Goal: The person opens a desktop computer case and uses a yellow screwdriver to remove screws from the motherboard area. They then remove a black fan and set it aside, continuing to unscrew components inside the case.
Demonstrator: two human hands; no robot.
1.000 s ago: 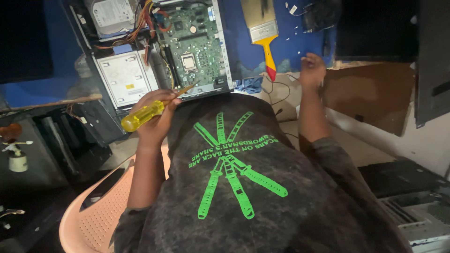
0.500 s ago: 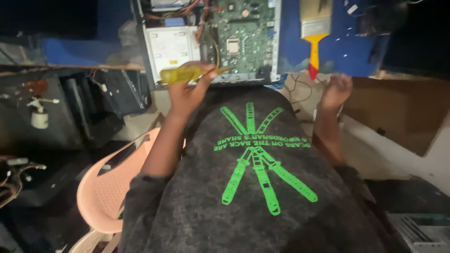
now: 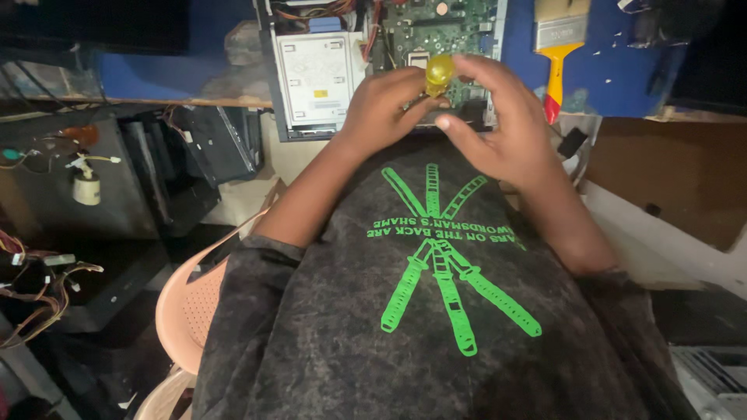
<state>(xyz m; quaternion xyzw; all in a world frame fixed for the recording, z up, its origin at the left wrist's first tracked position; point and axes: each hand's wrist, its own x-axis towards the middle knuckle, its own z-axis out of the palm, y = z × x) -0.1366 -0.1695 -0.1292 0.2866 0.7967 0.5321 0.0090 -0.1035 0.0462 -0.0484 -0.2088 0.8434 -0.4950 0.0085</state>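
Hands meet at top centre: my left hand (image 3: 381, 105) pinches the translucent yellow plastic screwdriver handle (image 3: 439, 72), my right hand (image 3: 502, 128) cupped half-spread beside it, over the open grey computer case (image 3: 327, 74).

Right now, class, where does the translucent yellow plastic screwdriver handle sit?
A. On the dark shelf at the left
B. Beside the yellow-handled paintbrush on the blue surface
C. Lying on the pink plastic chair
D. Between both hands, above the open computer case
D: the translucent yellow plastic screwdriver handle is held by the left hand and touched by the right hand, over the open computer case.
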